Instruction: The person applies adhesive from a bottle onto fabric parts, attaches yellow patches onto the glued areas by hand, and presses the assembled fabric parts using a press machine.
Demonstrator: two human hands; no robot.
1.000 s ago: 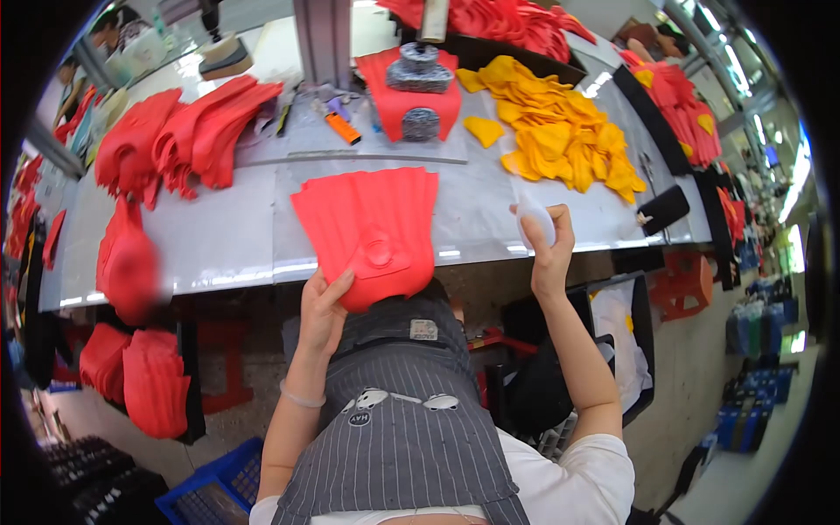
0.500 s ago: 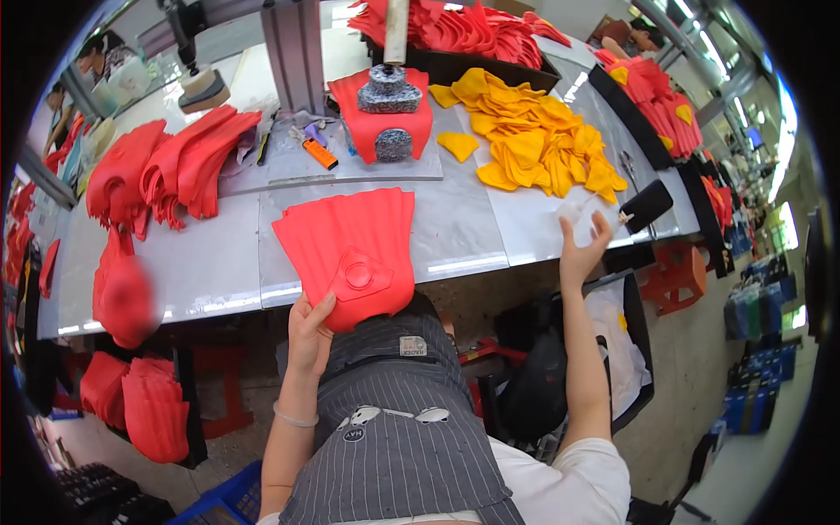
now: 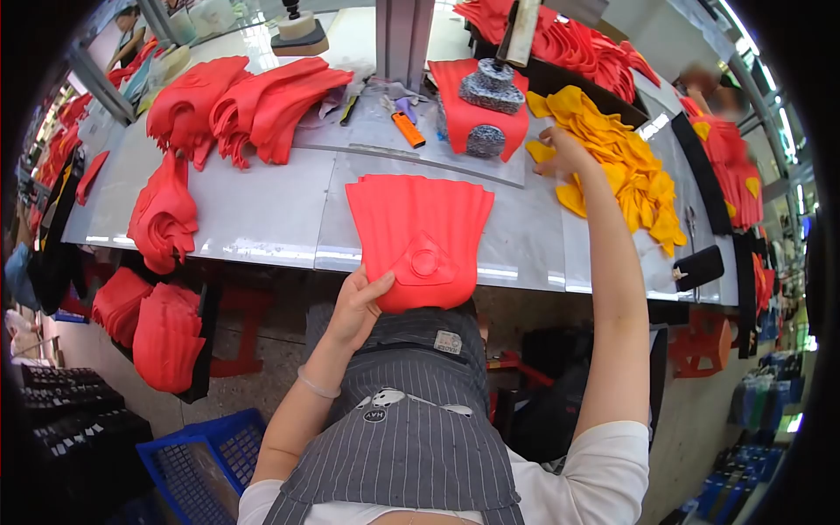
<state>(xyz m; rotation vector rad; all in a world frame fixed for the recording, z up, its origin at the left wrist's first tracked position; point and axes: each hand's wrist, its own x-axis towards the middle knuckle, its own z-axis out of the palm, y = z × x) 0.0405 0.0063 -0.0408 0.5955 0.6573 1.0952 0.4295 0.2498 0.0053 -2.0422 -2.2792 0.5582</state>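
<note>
My left hand (image 3: 357,306) grips the lower left edge of a red moulded piece (image 3: 422,241), which fans out upward and has a raised ring near its bottom. My right hand (image 3: 564,156) reaches to the left edge of the yellow pile (image 3: 626,162). Its fingers are apart, beside a single yellow piece (image 3: 540,151); no object shows in its grasp. Just left of that hand, a red piece (image 3: 455,96) lies over a form under a grey speckled block (image 3: 493,86).
Red piles (image 3: 271,105) lie on the left of the table (image 3: 262,214). An orange tool (image 3: 408,129) is near the post (image 3: 402,44). A black phone (image 3: 699,267) is at the right; a blue crate (image 3: 188,455) stands below left. A co-worker (image 3: 129,35) is at upper left.
My right hand has moved forward to the yellow pile, and the white bulb it held a second ago is out of it. My left hand still holds the red piece. The whole view has shifted.
</note>
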